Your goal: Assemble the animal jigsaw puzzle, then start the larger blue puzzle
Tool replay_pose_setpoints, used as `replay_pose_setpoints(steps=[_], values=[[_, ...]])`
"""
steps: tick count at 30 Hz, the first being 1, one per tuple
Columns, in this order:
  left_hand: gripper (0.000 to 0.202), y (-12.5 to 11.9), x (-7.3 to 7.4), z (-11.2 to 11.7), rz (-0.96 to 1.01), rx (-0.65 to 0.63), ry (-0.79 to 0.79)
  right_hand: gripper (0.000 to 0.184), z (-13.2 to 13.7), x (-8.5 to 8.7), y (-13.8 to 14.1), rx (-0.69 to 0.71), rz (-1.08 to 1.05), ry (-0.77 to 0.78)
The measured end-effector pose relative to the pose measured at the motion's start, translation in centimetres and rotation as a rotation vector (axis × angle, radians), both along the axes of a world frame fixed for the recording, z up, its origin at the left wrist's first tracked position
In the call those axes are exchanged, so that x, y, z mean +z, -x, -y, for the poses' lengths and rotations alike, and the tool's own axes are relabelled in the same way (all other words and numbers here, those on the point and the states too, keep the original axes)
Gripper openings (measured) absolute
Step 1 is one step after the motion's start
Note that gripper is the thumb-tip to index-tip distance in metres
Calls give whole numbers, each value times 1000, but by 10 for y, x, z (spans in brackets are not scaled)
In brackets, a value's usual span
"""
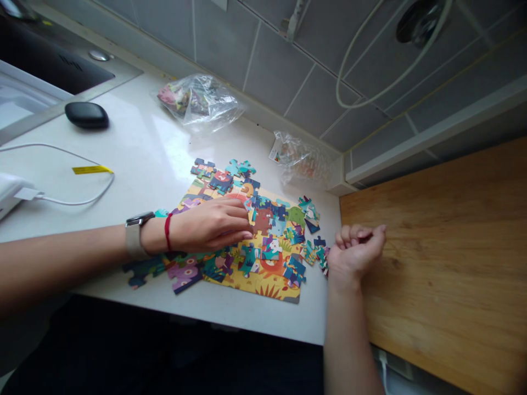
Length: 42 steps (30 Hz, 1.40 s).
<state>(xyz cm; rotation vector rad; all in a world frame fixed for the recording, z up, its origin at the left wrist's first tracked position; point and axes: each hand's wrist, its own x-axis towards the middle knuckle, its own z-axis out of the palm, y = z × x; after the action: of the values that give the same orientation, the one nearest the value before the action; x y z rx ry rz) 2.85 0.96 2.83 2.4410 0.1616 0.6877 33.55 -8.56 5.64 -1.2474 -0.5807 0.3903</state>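
Two bare forearms (349,351) lay nearest, above a dark-clothed lap (185,351). The jigsaw puzzle (263,219) occupied the near part of a white tabletop (135,131), with loose pieces (310,208) on it and around its edges. The left hand (209,224) lay palm down over the puzzle, fingers close together; whether they pinched a piece, I could not tell. The right hand (358,249), fingers loosely curled, stood where the tabletop met a wooden surface (448,252); its grip could not be determined. Behind: grey wall tiles (272,71), a looped white cable (341,82) and two clear plastic bags (201,101). Left: a black mouse (87,115) and a yellow-tagged white cord (74,203).
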Motion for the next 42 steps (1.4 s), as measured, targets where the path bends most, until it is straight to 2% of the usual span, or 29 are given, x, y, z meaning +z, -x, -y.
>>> replay_pose_setpoints(steps=[6,13,16,19,21,24,29,33,37,39,42], values=[[31,-1,-4,-2,-11,52,2,55,7,4,-15,-41,11,-88],[31,-2,-5,3,-37,-8,-18,56,1,-8,-11,-29,90,13],[30,-3,-6,3,-35,-19,-34,50,-3,-20,-11,-61,245,177],[30,-3,-6,3,-30,-26,-39,37,-6,-33,-17,-50,606,434],[30,-2,-6,3,-25,-25,-42,44,-6,-41,-23,4,837,580],[28,-2,-7,4,-22,-15,-43,61,-6,-50,-32,106,956,724],[17,-1,-12,5,-14,-84,-32,57,-3,-52,-41,169,910,763],[45,-1,-18,13,-45,-175,-83,54,-3,-47,-36,162,824,679],[51,0,-21,22,-93,-202,-80,43,-5,-37,-22,201,610,507],[50,0,-22,24,-99,-204,-74,40,-3,-29,-13,283,495,469],[47,0,-21,25,-112,-191,-83,39,2,-18,0,534,378,568]])
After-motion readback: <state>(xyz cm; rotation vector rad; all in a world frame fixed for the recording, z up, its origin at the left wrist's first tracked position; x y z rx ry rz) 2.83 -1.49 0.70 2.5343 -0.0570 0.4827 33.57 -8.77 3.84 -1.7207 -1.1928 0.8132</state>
